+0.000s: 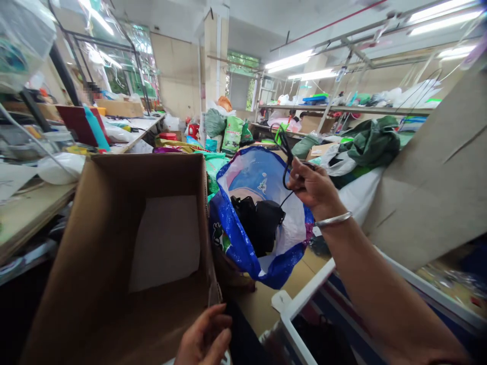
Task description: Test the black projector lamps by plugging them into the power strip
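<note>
My right hand [314, 185] is closed, pinching a looped black cord [284, 152] above the open mouth of a blue bag [262, 276]. A thin strand runs down from the fingers to black soft items [262, 223] heaped in the bag; their exact kind is unclear. My left hand [205, 337] is at the bottom of the view, beside the near right corner of an open cardboard box [95, 218]. Its fingers are loosely bent and apart, with nothing seen in them. A pale sheet [165, 243] lies inside the box.
A white-rimmed crate [304, 299] with dark contents stands at the lower right. Green cloth [375, 144] and sacks are piled behind it. Worktables [34, 213] line the left, and a large tan panel [429, 177] leans in from the right. Another person is far back left.
</note>
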`<state>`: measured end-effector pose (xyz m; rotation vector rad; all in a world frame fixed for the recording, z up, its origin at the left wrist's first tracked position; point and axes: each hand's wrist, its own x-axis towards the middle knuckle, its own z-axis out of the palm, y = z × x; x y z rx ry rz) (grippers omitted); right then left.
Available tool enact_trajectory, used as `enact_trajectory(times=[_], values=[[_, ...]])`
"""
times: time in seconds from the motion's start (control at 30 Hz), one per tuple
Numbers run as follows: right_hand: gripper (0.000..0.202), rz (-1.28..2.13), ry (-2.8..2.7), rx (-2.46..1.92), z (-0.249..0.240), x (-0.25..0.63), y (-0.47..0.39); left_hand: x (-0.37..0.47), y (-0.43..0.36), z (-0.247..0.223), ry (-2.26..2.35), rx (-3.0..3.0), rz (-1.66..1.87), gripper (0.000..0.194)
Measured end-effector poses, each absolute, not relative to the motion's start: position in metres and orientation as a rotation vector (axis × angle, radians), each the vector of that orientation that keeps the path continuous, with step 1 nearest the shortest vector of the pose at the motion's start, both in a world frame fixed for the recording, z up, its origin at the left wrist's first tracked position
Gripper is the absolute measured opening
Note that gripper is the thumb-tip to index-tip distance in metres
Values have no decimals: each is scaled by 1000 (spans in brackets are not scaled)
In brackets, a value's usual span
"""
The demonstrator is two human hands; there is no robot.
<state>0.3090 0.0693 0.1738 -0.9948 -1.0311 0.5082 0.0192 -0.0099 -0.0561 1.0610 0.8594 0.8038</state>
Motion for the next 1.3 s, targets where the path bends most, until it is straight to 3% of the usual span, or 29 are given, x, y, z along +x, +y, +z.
enact_trajectory(times=[0.17,0.33,0.5,0.67,0.83,1.03,1.3], values=[[34,671,-1007,-680,221,254,42,53,3,-24,551,721,731,79],[26,899,-974,-659,215,201,9,65,0,8,243,479,565,94],[20,1301,-924,-673,177,166,-13,53,-7,8,212,515,506,76],[19,1618,-871,-553,145,143,-12,46,-19,13,460,508,540,43],[16,1462,-836,-495,146,147,4,42,-27,28,337,370,544,29],[23,1207,-701,-400,164,179,16,39,-47,23,304,208,639,47],[29,983,-748,-561,147,213,17,23,-47,42,522,361,528,25]])
